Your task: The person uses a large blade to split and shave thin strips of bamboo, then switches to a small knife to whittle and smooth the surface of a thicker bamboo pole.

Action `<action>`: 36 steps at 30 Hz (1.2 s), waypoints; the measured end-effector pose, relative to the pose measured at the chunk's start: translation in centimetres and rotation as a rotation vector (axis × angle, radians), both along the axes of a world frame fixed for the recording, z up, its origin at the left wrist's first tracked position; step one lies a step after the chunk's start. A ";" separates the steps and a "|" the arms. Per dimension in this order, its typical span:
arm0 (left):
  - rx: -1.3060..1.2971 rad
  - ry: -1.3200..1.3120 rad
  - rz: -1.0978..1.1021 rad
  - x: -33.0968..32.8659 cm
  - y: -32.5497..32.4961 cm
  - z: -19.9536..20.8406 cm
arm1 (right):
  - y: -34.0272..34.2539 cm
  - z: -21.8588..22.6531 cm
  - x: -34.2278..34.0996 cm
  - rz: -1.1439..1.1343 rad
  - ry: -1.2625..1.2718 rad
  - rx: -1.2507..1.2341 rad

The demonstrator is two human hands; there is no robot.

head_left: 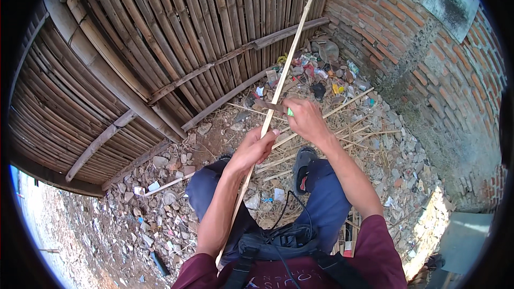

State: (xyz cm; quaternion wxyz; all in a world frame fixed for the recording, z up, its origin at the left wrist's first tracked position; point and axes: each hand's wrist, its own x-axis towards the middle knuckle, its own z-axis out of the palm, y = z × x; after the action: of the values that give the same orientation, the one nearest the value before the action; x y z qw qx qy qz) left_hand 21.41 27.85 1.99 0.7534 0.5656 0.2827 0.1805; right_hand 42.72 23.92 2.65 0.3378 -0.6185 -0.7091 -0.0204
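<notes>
A long, pale bamboo strip (289, 60) runs diagonally from beside my lap up toward the far corner. My left hand (255, 150) is closed around it below its middle. In my right hand (307, 120) is a knife (270, 106) with a dark blade; a bit of its green handle shows by the fingers. The blade lies across the strip, touching it, a little above my left hand. The strip's lower end passes beside my left forearm. Several loose bamboo strips (347, 103) lie on the ground beyond and under my hands, between my feet and the rubbish.
A bamboo-slat wall (176, 27) stands at the left and far side, meeting a brick wall (375, 27) at the right. Rubbish (316, 75) is heaped in their corner. Stony rubble (160, 208) covers the ground. A dark cable (300, 203) hangs near my knees.
</notes>
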 end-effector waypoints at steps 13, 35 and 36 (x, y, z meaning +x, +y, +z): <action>0.631 0.254 0.277 1.3 -1.1 -4.1 | 0.7 -1.8 -0.4 -0.084 -0.117 -0.060; 0.625 0.350 0.180 1.2 -3.4 -2.9 | 1.4 -2.1 5.1 -0.377 -0.072 0.120; 0.615 0.331 0.181 1.5 -3.5 -2.8 | 1.3 -2.3 5.3 -0.370 -0.086 0.094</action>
State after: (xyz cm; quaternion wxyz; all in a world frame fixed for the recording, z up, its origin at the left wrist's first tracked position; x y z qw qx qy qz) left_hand 22.86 24.37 -0.86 0.4728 0.7602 0.3823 0.2291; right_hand 47.99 25.24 0.36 0.3265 -0.7202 -0.5955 -0.1417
